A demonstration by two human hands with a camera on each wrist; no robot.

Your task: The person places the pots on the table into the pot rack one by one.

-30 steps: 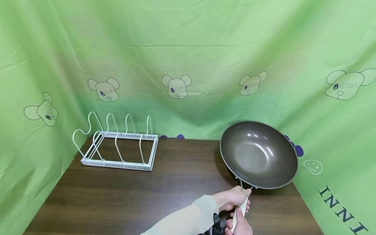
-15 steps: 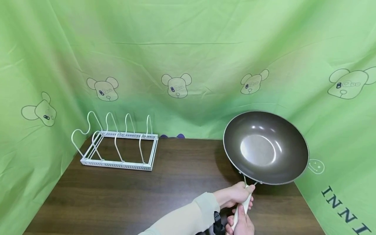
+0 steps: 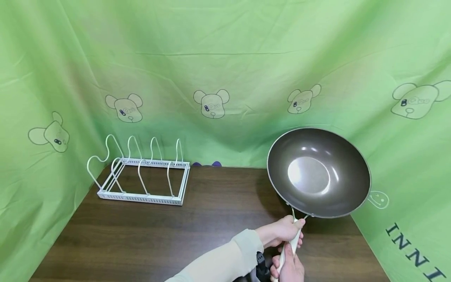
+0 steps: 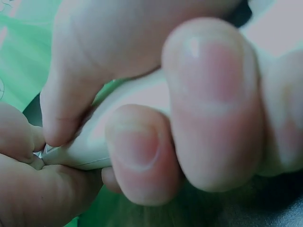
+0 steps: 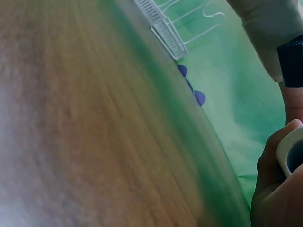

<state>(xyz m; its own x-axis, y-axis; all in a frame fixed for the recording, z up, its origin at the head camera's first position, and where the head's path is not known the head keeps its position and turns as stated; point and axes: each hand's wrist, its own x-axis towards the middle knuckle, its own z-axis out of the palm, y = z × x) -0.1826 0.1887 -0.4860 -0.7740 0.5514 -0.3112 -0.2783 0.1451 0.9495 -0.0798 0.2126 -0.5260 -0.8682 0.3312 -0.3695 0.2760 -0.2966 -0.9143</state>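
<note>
A large dark wok (image 3: pixel 317 196) with a pale handle (image 3: pixel 295 239) is held up at the right side of the table, its inside facing me. My left hand (image 3: pixel 282 229) grips the handle close to the bowl, and its curled fingers (image 4: pixel 213 109) wrap the pale handle in the left wrist view. Lower down, my right hand (image 3: pixel 293 268) grips the same handle nearer its end. The hollow end of the handle shows inside the curled right hand (image 5: pixel 270 194) in the right wrist view. The wok bowl is out of sight there.
At the back left of the wooden table (image 3: pixel 211 211) stands a white pan rack (image 3: pixel 141 198) with several upright wire dividers. A green printed curtain (image 3: pixel 225 51) hangs behind and on both sides, close to the wok's right rim. A black strap (image 3: pixel 260 266) circles the left wrist.
The wok has moved up and a little to the right in the head view, and its bowl looks larger. Both hands stay on the handle and have shifted slightly with it.
</note>
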